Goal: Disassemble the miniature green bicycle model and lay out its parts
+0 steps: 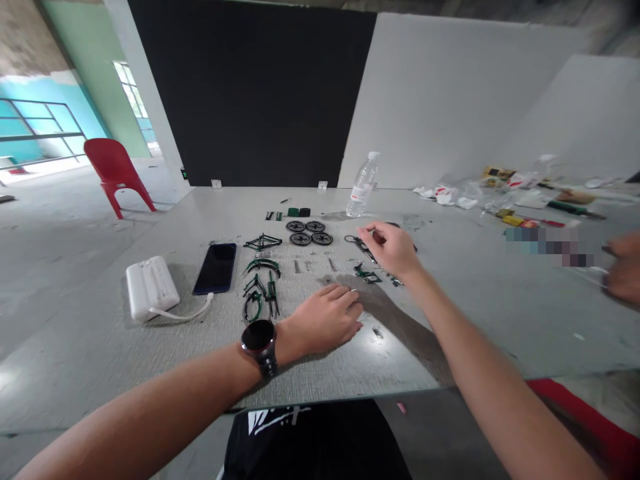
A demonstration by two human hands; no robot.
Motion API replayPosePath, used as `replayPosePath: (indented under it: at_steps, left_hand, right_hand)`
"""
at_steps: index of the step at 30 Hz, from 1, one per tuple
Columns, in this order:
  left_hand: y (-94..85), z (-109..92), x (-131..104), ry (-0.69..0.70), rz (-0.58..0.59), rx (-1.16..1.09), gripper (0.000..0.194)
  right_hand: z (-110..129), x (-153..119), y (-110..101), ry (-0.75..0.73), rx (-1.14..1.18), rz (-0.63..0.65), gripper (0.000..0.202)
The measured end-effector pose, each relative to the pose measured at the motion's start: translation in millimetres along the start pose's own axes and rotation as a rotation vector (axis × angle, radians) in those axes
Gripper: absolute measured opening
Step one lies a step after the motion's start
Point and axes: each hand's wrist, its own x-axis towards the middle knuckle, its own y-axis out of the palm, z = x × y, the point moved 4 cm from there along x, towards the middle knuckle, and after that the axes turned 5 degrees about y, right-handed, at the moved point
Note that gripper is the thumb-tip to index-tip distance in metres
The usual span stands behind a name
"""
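My left hand [327,319], wearing a black watch [259,337], rests low over the table with its fingers curled together. A small shiny spot shows at its fingertips, too small to name. My right hand [395,252] is raised farther back, thumb and fingers pinched; whatever is between them cannot be made out. Close to it lie a dark hand tool [367,249] and a small green and black part [368,274]. Left of both hands are miniature bicycle parts: a frame [263,242], curved mudguards [263,267], a fork [273,293] and several black spoked wheels [301,238].
A phone [215,268] is cabled to a white power bank [151,288] at the left. Behind the parts stands a plastic bottle [363,185]. Clutter and plastic wrapping [505,183] lie at the right, where another person's hand [625,267] shows. A red chair [119,175] stands beyond.
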Motion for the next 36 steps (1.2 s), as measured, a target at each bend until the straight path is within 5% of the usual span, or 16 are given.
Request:
replayPosePath:
  at_steps: [8, 14, 24, 36]
  left_hand:
    - [-4.1, -6, -3, 0.016, -0.031, 0.082, 0.022]
    - [-4.2, -9, -5, 0.062, -0.016, 0.089, 0.016]
    - [-5.1, -6, -9, -0.006, -0.031, 0.017, 0.018]
    - [-7.6, -5, -11, -0.016, -0.034, -0.039, 0.019]
  right_hand:
    - [-19, 2, -19, 0.223, 0.012, -0.005, 0.048]
    - [-19, 2, -18, 0.203, -0.092, 0.077, 0.053]
    - [-56, 5, -22, 0.361, -0.148, 0.183, 0.059]
    - [-103, -2, -11, 0.402, -0.306, 0.5, 0.018]
